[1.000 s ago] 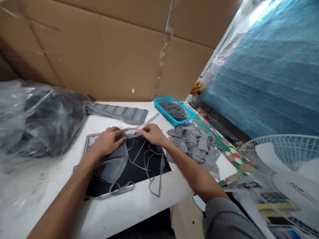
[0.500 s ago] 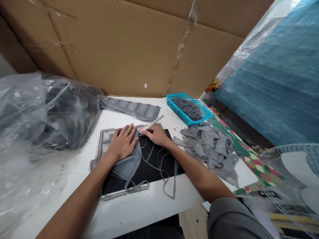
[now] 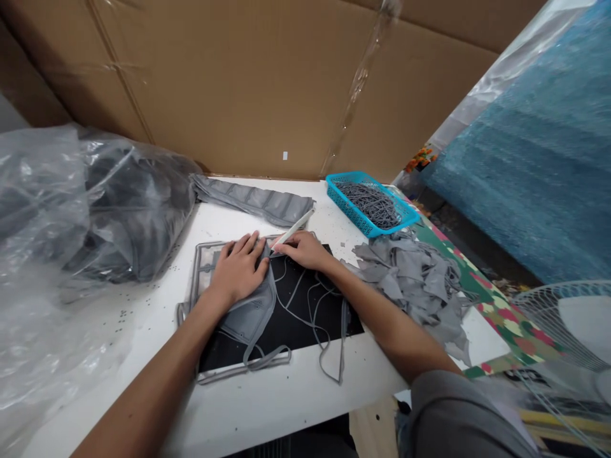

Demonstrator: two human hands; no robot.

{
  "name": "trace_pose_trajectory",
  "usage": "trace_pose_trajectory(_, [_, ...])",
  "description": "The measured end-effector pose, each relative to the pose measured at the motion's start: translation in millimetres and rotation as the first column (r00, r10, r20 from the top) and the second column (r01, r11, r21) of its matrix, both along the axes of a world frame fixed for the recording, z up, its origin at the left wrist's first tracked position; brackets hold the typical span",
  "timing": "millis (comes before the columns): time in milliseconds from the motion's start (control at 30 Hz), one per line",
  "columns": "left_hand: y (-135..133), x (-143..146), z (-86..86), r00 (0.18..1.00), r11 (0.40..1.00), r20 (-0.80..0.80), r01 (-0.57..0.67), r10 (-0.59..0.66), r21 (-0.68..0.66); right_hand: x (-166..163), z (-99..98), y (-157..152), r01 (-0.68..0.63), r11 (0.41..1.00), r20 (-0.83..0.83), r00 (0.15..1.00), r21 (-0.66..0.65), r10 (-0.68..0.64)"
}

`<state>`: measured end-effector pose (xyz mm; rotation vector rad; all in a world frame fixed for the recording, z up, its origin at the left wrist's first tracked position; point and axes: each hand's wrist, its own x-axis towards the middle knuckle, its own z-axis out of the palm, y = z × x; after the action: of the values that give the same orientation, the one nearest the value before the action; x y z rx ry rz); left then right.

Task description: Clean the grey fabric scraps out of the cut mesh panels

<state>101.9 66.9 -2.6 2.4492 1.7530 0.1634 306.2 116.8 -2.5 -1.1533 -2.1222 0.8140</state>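
Observation:
A grey fabric face mask lies on a black board on the white table. My left hand rests flat on the mask, fingers spread, pressing its upper part. In my right hand is a slim white pen-like tool, pinched between the fingers and slanting up to the right. Its lower end is at the mask's upper edge, beside my left fingertips; the tip is too small to make out. Thin grey cords trail over the board, and a grey strap loops below the mask.
Behind the board lies a strip of grey pieces. A blue basket holds grey cords, and a heap of grey fabric scraps lies at right. A clear plastic bag of dark pieces stands left, before a cardboard wall.
The whole view has shifted slightly, so things appear a little further right. Both hands stay at the mask, and the white tool keeps nearly the same slant.

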Motion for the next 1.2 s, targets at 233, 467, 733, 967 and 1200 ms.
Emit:
trace_pose_trajectory(233, [-5.3,5.4,-2.9,0.996,0.996,-0.031,-0.087,0.088,0.015,-16.4,-9.5,-16.3,0.036,0.942,0.216,0.97,0.333,-0.113])
trace_pose_trajectory(467, [-7.1,7.1,2.9,0.993,0.994,-0.058,-0.104,0.102,-0.033,-2.7,6.2,-9.7,0.242,0.883,0.455,0.783,0.403,-0.423])
trace_pose_trajectory(733, [-7.2,6.5,3.6,0.994,0.994,-0.045,-0.103,0.102,-0.034,82.6,26.6,1.5,0.551,0.663,0.37,0.555,0.507,-0.745])
trace_pose_trajectory(967, [-7.7,6.3,3.6,0.994,0.995,-0.042,-0.1,0.099,-0.012,159.6,47.9,-35.4,0.813,0.245,0.233,0.138,0.528,-0.963])
trace_pose_trajectory(1200, [-6.7,3.9,4.2,0.996,0.996,-0.032,-0.087,0.086,-0.016,192.8,53.5,-76.1,0.86,0.242,0.372,0.066,0.45,-0.926])
